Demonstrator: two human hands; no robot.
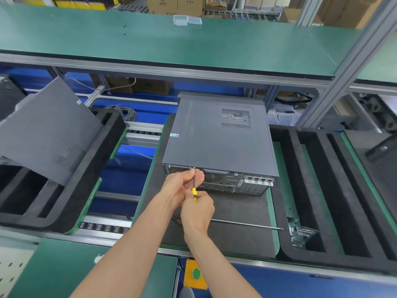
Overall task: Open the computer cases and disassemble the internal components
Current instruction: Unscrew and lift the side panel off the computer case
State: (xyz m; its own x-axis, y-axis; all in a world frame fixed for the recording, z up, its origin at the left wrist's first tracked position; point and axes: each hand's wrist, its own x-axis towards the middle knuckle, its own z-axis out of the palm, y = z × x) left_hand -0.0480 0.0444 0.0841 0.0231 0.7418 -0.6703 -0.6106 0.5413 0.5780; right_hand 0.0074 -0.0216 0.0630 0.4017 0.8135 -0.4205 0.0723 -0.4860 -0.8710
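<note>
A dark grey computer case [214, 138] lies flat on a black mat [236, 211], its rear panel with ports and a fan grille facing me. A yellow-handled screwdriver [194, 191] points up at the top edge of the rear panel, left of the fan. My right hand [197, 214] grips its handle. My left hand [181, 184] pinches the metal shaft near the tip, right against the panel. The case lid is closed.
A long thin screwdriver [247, 224] lies on the mat behind my right wrist. A removed grey side panel [47, 130] leans in a black foam tray at left. Black foam trays [322, 190] at right hold metal parts [297, 231]. A green button box [196, 274] sits at the front edge.
</note>
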